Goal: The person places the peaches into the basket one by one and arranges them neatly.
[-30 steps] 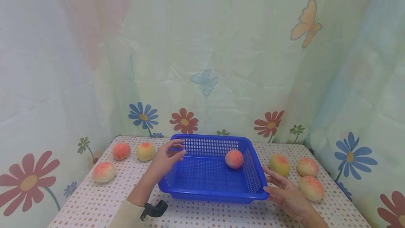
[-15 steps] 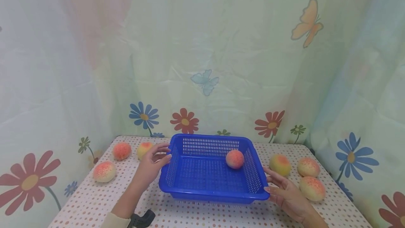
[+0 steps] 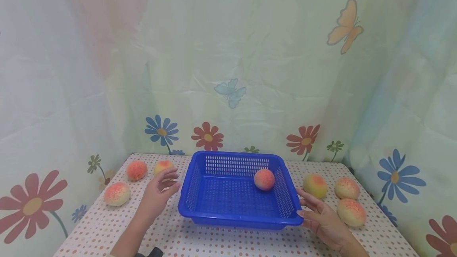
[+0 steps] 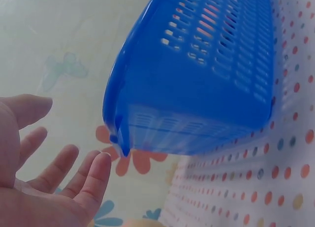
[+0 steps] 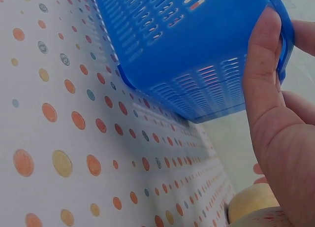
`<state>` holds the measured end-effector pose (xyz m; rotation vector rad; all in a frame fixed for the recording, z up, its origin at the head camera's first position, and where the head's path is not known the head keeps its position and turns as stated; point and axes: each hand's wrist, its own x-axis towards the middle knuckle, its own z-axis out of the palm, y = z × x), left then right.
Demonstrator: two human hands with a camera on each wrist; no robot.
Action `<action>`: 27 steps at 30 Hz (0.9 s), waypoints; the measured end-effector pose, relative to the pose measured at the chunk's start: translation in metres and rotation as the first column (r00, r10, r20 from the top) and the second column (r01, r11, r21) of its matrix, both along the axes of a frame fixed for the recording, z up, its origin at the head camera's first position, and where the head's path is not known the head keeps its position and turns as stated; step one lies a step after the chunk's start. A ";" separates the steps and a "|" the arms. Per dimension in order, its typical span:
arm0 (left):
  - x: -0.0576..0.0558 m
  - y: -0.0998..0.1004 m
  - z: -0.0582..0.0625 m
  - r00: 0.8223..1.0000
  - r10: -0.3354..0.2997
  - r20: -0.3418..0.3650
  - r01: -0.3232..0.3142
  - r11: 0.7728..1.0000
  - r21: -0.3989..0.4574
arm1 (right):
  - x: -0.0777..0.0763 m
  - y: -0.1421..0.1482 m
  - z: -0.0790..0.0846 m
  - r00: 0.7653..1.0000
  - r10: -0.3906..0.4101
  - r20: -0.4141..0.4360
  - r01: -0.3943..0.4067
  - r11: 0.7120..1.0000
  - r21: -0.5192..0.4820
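A blue plastic basket (image 3: 235, 219) with slotted walls stands mid-table and holds one pink-red peach (image 3: 264, 179) at its right side. My right hand (image 3: 323, 223) holds the basket's right rim near the front corner. In the right wrist view, the thumb (image 5: 266, 45) lies along the rim with fingers on its other side. To the left of the basket, my left hand (image 3: 157, 195) hovers with nothing in it, fingers loosely bent. The left wrist view shows a gap between its fingertips (image 4: 103, 163) and the basket rim. A yellow peach (image 3: 163, 166) is partly hidden behind that hand.
Left on the dotted tabletop (image 3: 221, 245) lie a red peach (image 3: 137, 170) and a cream-and-red peach (image 3: 117, 193). Beyond my right hand are a yellow-green peach (image 3: 315, 186) and two cream-and-red ones, one peach (image 3: 347, 188) behind another peach (image 3: 351, 212). A patterned curtain (image 3: 250, 50) encloses the table.
My left hand has drawn back leftward from over the basket's left side to beside it, now overlapping the yellow peach. The right hand, basket and peaches have stayed in place.
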<state>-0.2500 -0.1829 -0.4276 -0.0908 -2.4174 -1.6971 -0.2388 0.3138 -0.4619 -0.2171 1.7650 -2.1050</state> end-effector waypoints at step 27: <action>0.018 -0.064 -0.014 0.987 0.157 0.012 -0.156 0.983 -0.094 | -0.001 0.000 0.001 1.000 0.002 0.019 -0.001 1.000 -0.024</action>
